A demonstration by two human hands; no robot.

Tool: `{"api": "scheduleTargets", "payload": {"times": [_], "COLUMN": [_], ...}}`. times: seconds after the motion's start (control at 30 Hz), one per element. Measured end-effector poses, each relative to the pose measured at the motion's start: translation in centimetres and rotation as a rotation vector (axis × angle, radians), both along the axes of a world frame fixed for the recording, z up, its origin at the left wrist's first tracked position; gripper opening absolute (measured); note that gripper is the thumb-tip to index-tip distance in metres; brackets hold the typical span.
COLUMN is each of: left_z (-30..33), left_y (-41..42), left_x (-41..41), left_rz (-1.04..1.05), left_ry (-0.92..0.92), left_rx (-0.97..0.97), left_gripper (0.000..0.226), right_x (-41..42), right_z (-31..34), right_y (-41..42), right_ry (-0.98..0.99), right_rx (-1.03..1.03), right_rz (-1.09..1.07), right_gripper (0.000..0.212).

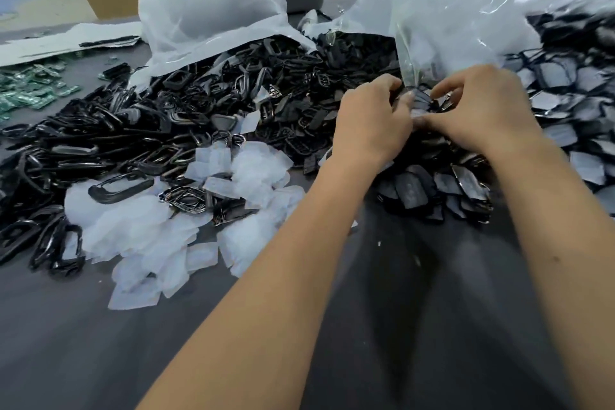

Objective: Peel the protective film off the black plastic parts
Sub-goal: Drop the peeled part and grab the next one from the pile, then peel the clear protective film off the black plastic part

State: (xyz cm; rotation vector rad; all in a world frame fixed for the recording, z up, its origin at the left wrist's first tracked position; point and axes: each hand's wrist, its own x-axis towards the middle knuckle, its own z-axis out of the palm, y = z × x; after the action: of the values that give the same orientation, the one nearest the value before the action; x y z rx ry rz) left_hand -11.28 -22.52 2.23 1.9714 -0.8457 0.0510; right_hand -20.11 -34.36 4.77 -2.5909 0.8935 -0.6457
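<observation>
Peeling is judged under way: one black part point(420, 102) is pinched above the right-hand pile point(436, 190) by left hand point(372, 120) and right hand point(482, 110), so its film edge must be lifted next

Two bare forearms rise from the bottom edge of the frame toward the centre right. No sleeves, gloves, watch or rings show on either. The left hand point(369, 120) and the right hand point(479, 110) have short, plain nails. The right forearm carries a small dark mark, at the lower right.
</observation>
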Motion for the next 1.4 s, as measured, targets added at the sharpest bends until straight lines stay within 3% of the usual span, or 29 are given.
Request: {"api": "scheduleTargets", "payload": {"times": [0.07, 0.2, 0.27, 0.43, 0.57, 0.67, 0.73, 0.9, 1.03, 1.17, 1.27, 1.4], "left_z": [-0.2, -1.4, -1.9, -2.4, -2.2, -2.3, -2.3, -2.0, -2.2, -2.8, -2.9, -3.0], "left_y": [1.1, 4.9, 7.4, 13.2, 16.7, 17.7, 18.1, 19.1, 19.7, 19.8, 19.9, 20.1], "left_x": [0.2, 1.5, 2.4, 6.8, 10.1, 11.3, 11.7, 11.9, 11.8, 11.6, 11.6, 10.9], "left_rz": [0.020, 0.134, 0.211, 0.510, 0.705, 0.661, 0.627, 0.586, 0.506, 0.510, 0.521, 0.582], "left_ry": [-0.002, -0.020, -0.038, -0.105, -0.104, -0.050, -0.037, 0.043, -0.080, 0.038, 0.113, 0.118], "left_rx": [-0.008, 0.013, 0.047, 0.250, 0.416, 0.534, 0.510, 0.452, 0.530, 0.392, 0.207, -0.033], "left_gripper": [0.025, 0.018, 0.027, 0.034, 0.035, 0.038, 0.033, 0.016, 0.014, 0.027, 0.033, 0.025], "right_x": [0.2, 2.8, 5.0, 9.7, 11.1, 11.5, 11.7, 11.8, 12.1, 11.8, 11.5, 11.8], "right_z": [0.2, -0.3, -1.0, -3.2, -4.0, -4.1, -4.2, -4.4, -4.8, -5.0, -5.6, -6.1], "right_y": [0.8, 5.0, 7.8, 12.7, 13.5, 13.3, 13.3, 14.9, 16.0, 17.6, 18.3, 18.2], "right_ry": [-0.054, -0.177, -0.096, 0.216, 0.208, 0.124, 0.053, -0.122, -0.179, -0.235, -0.262, -0.363], "right_rx": [0.000, -0.036, -0.049, -0.121, -0.065, -0.029, -0.029, -0.024, 0.105, 0.254, 0.333, 0.404], "right_rz": [-0.015, 0.090, 0.194, 0.306, 0.262, 0.255, 0.242, 0.222, 0.202, 0.296, 0.405, 0.487], "right_gripper": [0.051, 0.022, 0.015, 0.033, 0.024, 0.016, 0.010, 0.033, 0.044, 0.053, 0.035, 0.026]}}
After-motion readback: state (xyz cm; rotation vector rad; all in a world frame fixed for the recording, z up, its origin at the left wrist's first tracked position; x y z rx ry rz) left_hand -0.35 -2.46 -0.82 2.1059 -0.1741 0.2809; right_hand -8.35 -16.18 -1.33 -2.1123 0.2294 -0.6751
